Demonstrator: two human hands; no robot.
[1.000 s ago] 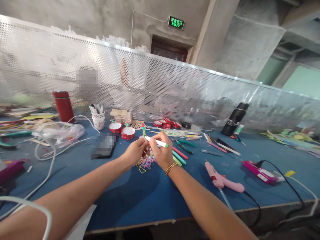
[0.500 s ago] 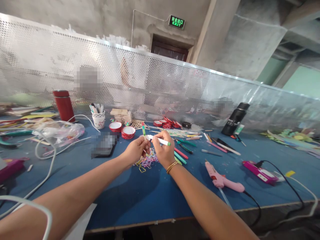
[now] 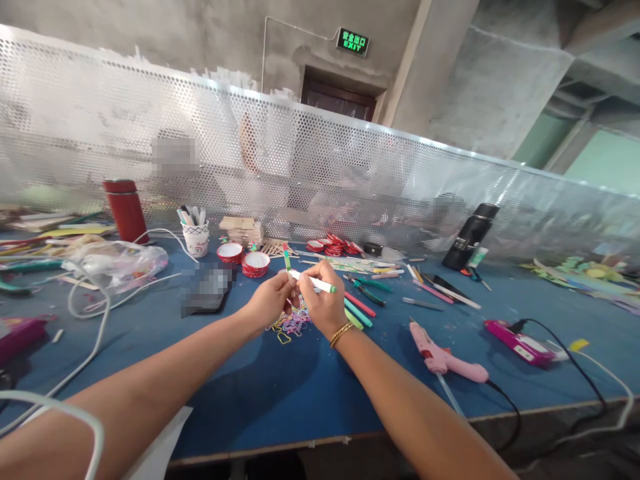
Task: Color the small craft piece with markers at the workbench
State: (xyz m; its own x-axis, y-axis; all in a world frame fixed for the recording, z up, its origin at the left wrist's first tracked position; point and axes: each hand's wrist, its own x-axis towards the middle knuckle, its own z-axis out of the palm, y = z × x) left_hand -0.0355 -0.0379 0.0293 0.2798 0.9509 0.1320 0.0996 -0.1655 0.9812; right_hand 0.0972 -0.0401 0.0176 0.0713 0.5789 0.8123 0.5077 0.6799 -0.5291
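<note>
My left hand (image 3: 274,297) is closed on the lower end of a thin wooden stick (image 3: 287,257), whose upper part carries red and green bands. In my right hand (image 3: 323,297) is a white marker (image 3: 320,284) with a green end, its tip pointing left at the stick. Both hands meet above the table, fingertips close together. Below them lies a loose heap of pastel paper clips or bands (image 3: 291,321). Just to the right are capped markers (image 3: 358,311) in green, teal and red. The marker's tip is partly hidden by my fingers.
A pink glue gun (image 3: 445,357) lies at the right, with its cord running off the table edge. A phone (image 3: 213,287), a paper cup of pens (image 3: 195,238), red-rimmed tins (image 3: 255,264), pliers (image 3: 367,291) and a black bottle (image 3: 471,237) surround the hands.
My right hand has shifted slightly left, bringing the marker closer to the stick and my left fingers. My left hand keeps its hold nearly still.
</note>
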